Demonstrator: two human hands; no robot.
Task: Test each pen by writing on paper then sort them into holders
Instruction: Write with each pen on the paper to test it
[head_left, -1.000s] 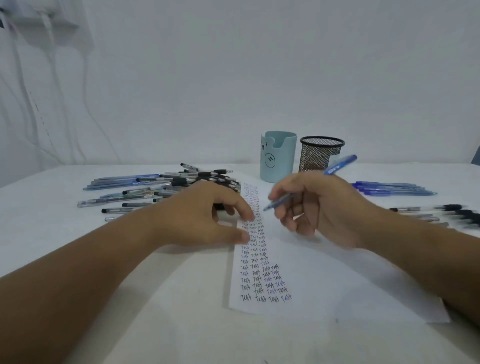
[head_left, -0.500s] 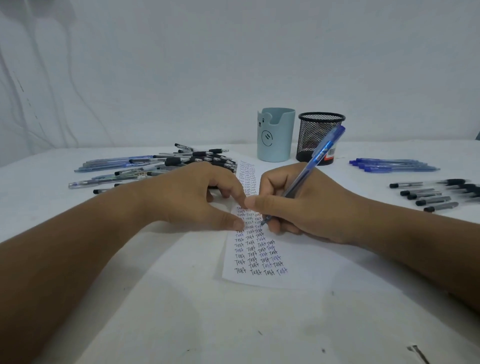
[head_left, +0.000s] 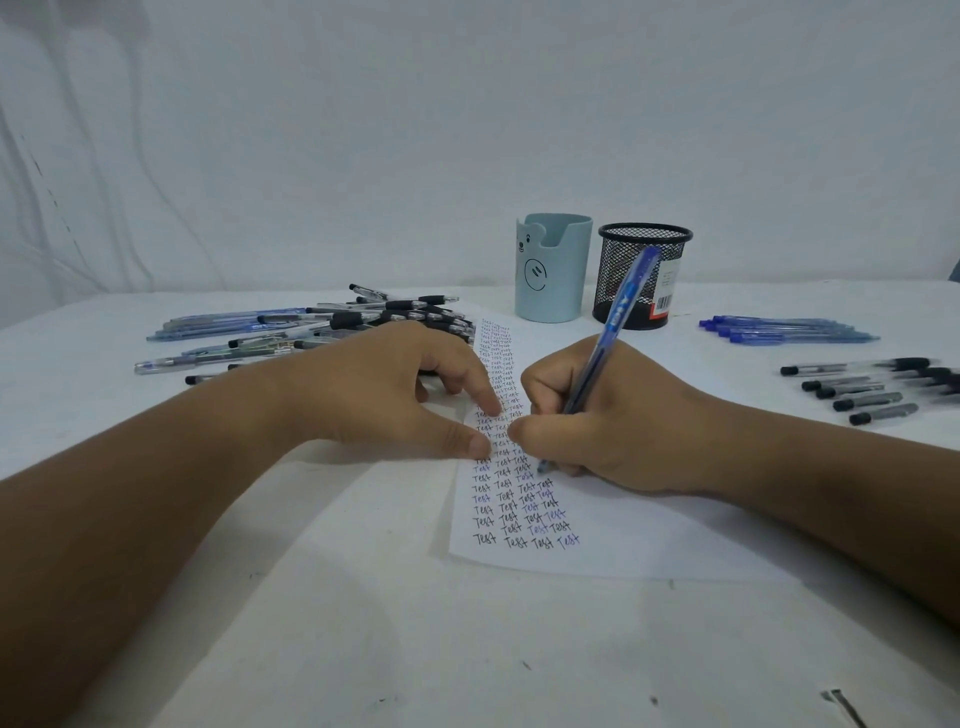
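1. My right hand (head_left: 613, 415) pinches the blue pen (head_left: 610, 332), tip on the paper (head_left: 623, 540) amid rows of "Test".
2. My left hand (head_left: 395, 389) presses the paper's edge, fingers spread.
3. Behind stand 2 holders: the pale blue holder (head_left: 553, 267) and the black mesh holder (head_left: 644, 275).

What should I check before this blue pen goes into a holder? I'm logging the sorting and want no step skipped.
1. Blue pen gripped by right hand: ok.
2. Tip on the paper: ok.
3. Left hand steadying the paper: ok.
4. This pen's mark is legible: cannot tell, the hand hides it.
5. Light blue holder and black mesh holder upright, no pens showing above the rims: ok.
6. Which holder suits it: cannot tell.
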